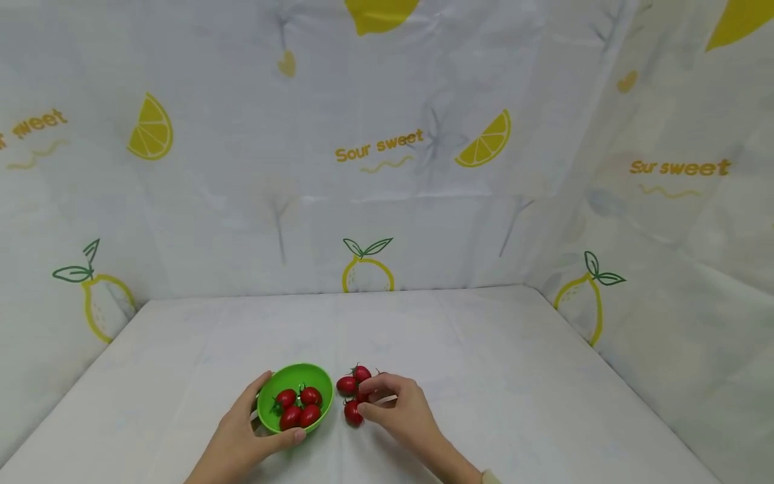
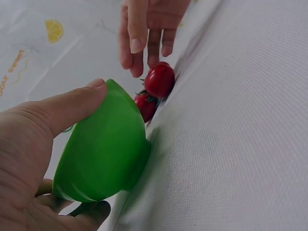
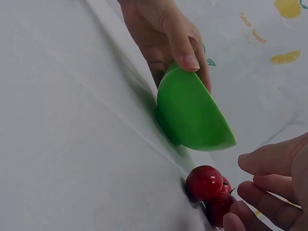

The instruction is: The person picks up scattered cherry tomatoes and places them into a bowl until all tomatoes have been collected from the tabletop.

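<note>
My left hand (image 1: 242, 427) grips a small green bowl (image 1: 302, 376) by its rim, thumb on the near side and fingers round the far left. Several red cherry tomatoes (image 1: 291, 417) with green stems lie inside it. In the left wrist view the bowl (image 2: 106, 144) stands close over the white cloth. Just right of the bowl, more cherry tomatoes (image 1: 347, 385) sit in a loose cluster. Over that cluster reaches my right hand (image 1: 408, 410), its fingers loosely bent with a gap to the thumb. It holds nothing in the right wrist view, where the tomatoes (image 3: 204, 183) lie beside the fingertips.
A white cloth (image 1: 508, 376) covers the tabletop. Behind and at both sides rise white curtains (image 1: 242, 222) printed with lemons and lettering. The back edge of the table meets the rear curtain.
</note>
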Available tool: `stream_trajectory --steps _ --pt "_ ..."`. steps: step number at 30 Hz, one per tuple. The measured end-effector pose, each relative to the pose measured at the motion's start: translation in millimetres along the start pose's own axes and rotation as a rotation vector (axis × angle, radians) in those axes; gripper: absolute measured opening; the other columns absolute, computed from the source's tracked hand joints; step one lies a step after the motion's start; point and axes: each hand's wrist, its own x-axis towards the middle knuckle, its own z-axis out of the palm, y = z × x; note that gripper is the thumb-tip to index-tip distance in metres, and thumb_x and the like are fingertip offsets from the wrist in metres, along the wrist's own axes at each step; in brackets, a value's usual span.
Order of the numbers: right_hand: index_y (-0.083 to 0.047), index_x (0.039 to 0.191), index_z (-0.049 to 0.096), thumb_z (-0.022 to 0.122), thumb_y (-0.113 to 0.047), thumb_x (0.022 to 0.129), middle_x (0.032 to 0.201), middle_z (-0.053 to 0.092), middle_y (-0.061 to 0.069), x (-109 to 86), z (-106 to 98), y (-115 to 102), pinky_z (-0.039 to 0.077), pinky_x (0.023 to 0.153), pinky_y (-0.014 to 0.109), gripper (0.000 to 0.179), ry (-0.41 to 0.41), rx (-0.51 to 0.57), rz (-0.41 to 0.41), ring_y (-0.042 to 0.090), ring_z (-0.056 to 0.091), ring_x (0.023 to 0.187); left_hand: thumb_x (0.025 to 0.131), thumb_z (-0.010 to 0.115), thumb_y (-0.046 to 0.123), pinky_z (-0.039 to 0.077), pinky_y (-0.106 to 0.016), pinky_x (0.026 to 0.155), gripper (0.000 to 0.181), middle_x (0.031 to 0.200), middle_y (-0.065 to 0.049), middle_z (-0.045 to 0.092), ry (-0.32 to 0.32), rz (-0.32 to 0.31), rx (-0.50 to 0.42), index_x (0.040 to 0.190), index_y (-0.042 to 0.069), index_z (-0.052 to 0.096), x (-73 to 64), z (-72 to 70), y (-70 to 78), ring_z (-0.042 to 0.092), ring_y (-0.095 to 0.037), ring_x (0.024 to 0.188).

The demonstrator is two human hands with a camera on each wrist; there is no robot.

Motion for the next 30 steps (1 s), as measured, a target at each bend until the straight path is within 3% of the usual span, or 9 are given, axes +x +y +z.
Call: stream_trajectory --steps 9,23,30 --pt "-0.015 0.092 0.068 0.073 -0.017 0.074 0.089 0.063 0.0 12.4 4.2 42.9 0.049 0.068 0.028 0.019 -0.014 -0.032 -0.01 0.018 0.059 0.077 0.06 0.075 0.054 0.043 -0.051 0.085 0.103 0.134 -0.014 0.037 -0.01 -0.022 0.011 0.138 0.014 0.023 -1.0 1.5 -0.9 0.037 -0.042 0.117" --pt "-0.016 0.094 0.069 0.074 -0.016 0.072 0.084 0.064 -0.003 12.2 8.0 38.7 0.05 0.064 0.025 0.022 -0.031 -0.037 -0.044 0.017 0.058 0.075 0.059 0.075 0.053 0.045 -0.048 0.084 0.103 0.135 -0.014 0.036 -0.01 -0.043 -0.014 0.138 0.015 0.022 -0.2 1.1 2.4 0.036 -0.042 0.118" --pt "-0.021 0.102 0.068 0.075 -0.017 0.072 0.086 0.062 -0.001 12.5 9.3 40.7 0.05 0.062 0.026 0.031 -0.037 -0.055 0.001 0.016 0.057 0.075 0.06 0.075 0.053 0.044 -0.047 0.085 0.103 0.135 -0.014 0.036 -0.013 -0.036 0.001 0.139 0.015 0.021 -1.4 1.9 1.0 0.037 -0.041 0.117"
